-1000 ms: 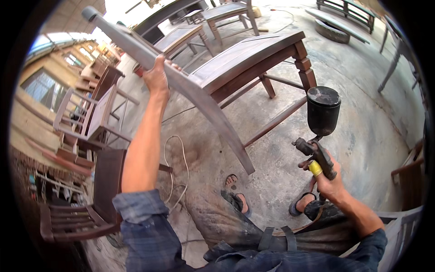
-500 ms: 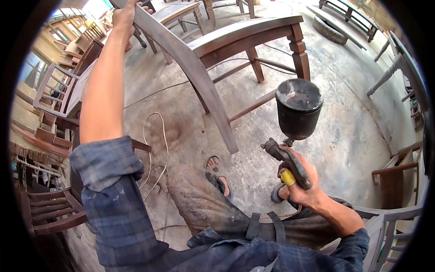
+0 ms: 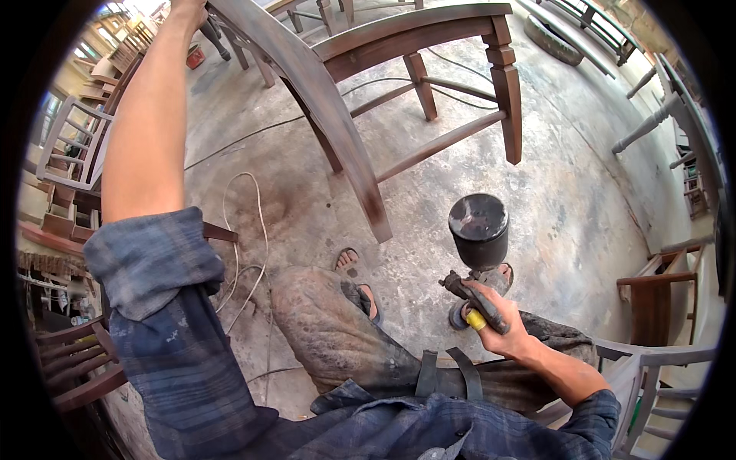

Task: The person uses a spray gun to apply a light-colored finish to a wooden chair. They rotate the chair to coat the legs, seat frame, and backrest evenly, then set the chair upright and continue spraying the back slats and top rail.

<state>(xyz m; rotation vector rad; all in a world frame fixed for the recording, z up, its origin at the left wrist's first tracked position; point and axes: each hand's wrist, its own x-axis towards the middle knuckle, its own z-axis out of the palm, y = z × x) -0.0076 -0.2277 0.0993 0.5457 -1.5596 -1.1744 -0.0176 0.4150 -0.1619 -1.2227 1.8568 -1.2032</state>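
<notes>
My left hand [image 3: 189, 11], at the top left, grips a long curved chair upright [image 3: 337, 142], streaked grey over brown, with its fingers partly cut off by the frame. The upright joins a dark wooden chair [image 3: 411, 37] standing tilted or turned in front of me. My right hand [image 3: 506, 330] is closed round a black spray gun [image 3: 469, 291] with a black cup [image 3: 479, 228] on top, low on the right below the chair's leg. A yellow band [image 3: 476, 320] shows at its fingers. The gun's nozzle points leftward, apart from the chair.
Pale hose loops [image 3: 262, 238] and dark cables [image 3: 253, 132] lie on the concrete floor [image 3: 575, 207]. Other chairs stand left [image 3: 73, 142] and lower right [image 3: 652, 356], a turned-leg table [image 3: 652, 123] at right, a tyre [image 3: 548, 42] under a board at back, a red bucket [image 3: 195, 56].
The chair and my left hand sit higher in the view. My right hand with the spray gun has dropped from beside the chair's leg to lower down, still gripping it.
</notes>
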